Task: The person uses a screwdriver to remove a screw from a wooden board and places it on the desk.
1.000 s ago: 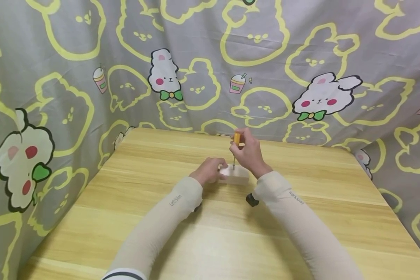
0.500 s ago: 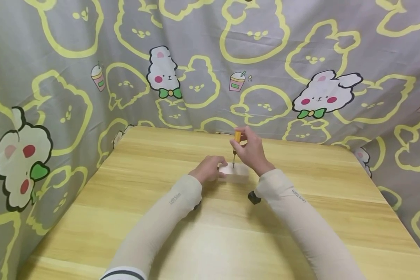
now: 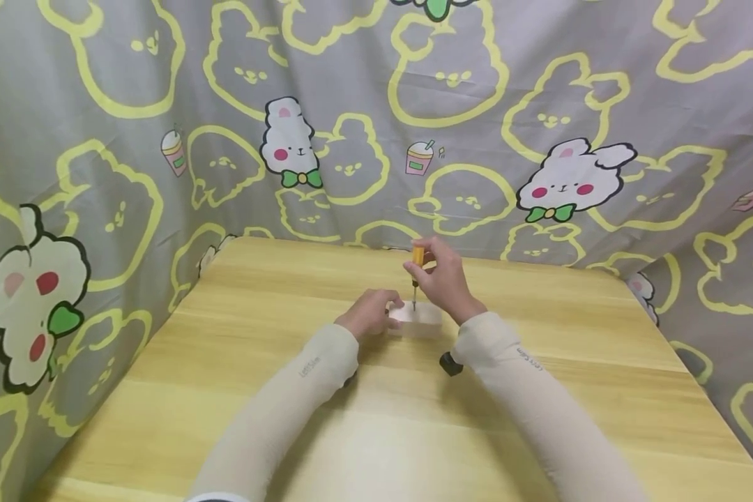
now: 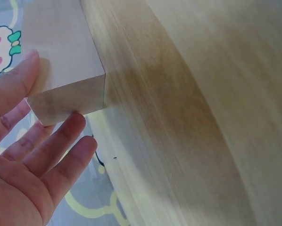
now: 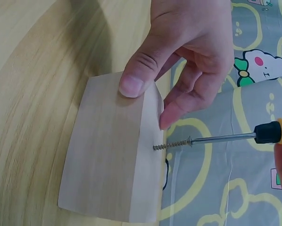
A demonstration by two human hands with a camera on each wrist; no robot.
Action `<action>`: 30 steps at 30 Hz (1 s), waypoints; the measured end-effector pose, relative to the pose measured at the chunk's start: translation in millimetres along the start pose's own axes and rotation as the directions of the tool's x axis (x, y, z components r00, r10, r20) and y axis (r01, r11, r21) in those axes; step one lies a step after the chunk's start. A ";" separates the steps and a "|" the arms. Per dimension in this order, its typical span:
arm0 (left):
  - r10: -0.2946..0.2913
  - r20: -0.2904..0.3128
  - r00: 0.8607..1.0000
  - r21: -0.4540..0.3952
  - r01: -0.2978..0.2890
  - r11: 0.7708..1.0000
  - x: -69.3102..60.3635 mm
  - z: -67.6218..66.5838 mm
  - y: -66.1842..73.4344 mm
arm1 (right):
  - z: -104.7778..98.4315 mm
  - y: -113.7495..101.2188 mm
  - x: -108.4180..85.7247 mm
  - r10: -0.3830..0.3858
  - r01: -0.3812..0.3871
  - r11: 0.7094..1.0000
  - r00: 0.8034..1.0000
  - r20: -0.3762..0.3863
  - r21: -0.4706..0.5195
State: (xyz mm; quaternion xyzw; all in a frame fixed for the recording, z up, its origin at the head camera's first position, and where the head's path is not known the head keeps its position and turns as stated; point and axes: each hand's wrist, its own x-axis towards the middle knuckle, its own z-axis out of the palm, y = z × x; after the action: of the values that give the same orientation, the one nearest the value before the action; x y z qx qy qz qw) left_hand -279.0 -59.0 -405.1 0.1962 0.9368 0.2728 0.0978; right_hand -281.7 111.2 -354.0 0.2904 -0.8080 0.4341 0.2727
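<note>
A pale wooden block (image 3: 422, 325) lies on the table, its left end gripped by my left hand (image 3: 370, 312) between thumb and fingers. The left wrist view shows the thumb on one face of the block (image 4: 65, 42) and fingertips of the left hand (image 4: 42, 165) at its end. My right hand (image 3: 448, 280) holds a screwdriver by its yellow handle (image 3: 418, 255), upright above the block. In the right wrist view, the screwdriver shaft (image 5: 223, 138) meets the head of a screw (image 5: 171, 144), whose tip touches the block's narrow face.
The wooden table (image 3: 376, 425) extends around the block and both forearms. Behind it and at the sides hangs a grey curtain (image 3: 351, 70) with yellow outlines and white rabbits. A black object (image 3: 451, 363) is at the right wrist.
The head view has shifted slightly. Both hands keep their hold on the block and the screwdriver, with the right fingers slightly changed around the handle.
</note>
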 end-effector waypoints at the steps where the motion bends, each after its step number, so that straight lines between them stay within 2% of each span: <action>1: 0.000 -0.002 1.000 0.000 0.000 1.000 -1.0 1.4 -0.7 | 0.6 0.4 -1.3 0.000 0.000 1.000 1.000 0.003 -0.006; 7: 0.020 -0.016 1.000 0.001 -0.020 1.000 -0.1 0.9 -1.4 | -3.2 1.2 -0.5 0.004 -0.004 1.000 1.000 0.000 0.009; 12: -0.001 -0.001 1.000 -0.001 0.001 1.000 -0.5 0.1 -0.6 | -3.1 1.0 0.6 -0.015 0.014 0.999 1.000 0.018 0.039; 20: 0.016 0.002 1.000 -0.010 -0.016 1.000 0.3 -0.7 1.4 | -0.2 -1.4 1.7 -0.066 0.064 0.997 0.997 -0.046 -0.050; 24: -0.001 0.005 1.000 -0.004 0.001 1.000 -0.8 -0.1 1.3 | 0.8 -0.3 0.6 -0.074 0.069 0.994 0.996 -0.054 -0.085; 30: -0.027 0.012 1.000 -0.008 0.027 1.000 -2.4 1.4 0.0 | 1.2 2.9 -2.2 -0.094 0.090 0.994 0.994 -0.059 -0.070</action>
State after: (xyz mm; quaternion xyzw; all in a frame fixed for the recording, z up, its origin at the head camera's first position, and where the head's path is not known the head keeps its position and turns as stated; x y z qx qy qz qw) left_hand -276.4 -59.4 -406.1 0.1847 0.9376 0.2742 0.1080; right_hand -282.5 112.0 -357.7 0.3044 -0.7990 0.4026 0.3269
